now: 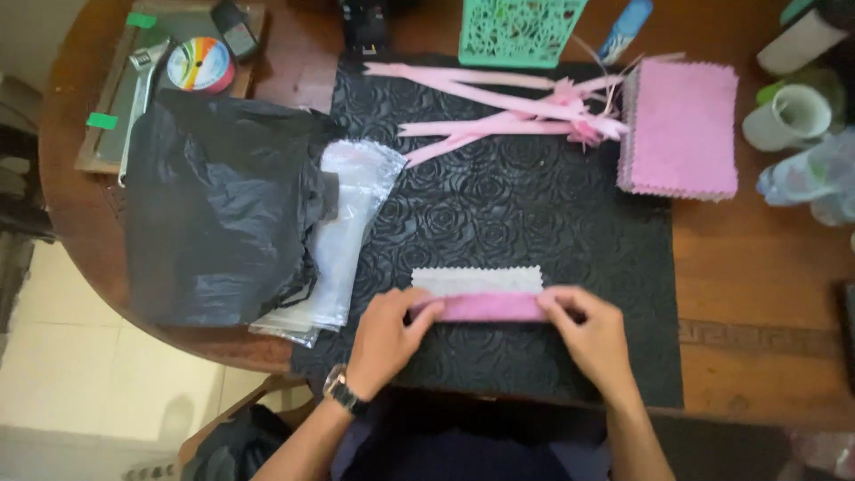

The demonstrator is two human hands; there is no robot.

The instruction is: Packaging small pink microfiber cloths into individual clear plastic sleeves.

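My left hand [389, 334] and my right hand [592, 330] pinch the two ends of a pink cloth piece [489, 307] that is folded or rolled into a long strip. Its grey zigzag-edged back [476, 280] shows just above the strip. The cloth lies on a black mat [517, 214] embossed with roses. A watch sits on my left wrist. Farther back on the mat lie several pink ribbon strips [499, 111], and a stack of pink cloth squares [681, 129] sits at the mat's right edge.
A black plastic bag [218, 205] and clear plastic sleeves [343, 236] lie on the left. A green lattice basket [519, 31] stands at the back. White cups [788, 116] stand far right. A tray with a tape roll [198, 64] is at the back left.
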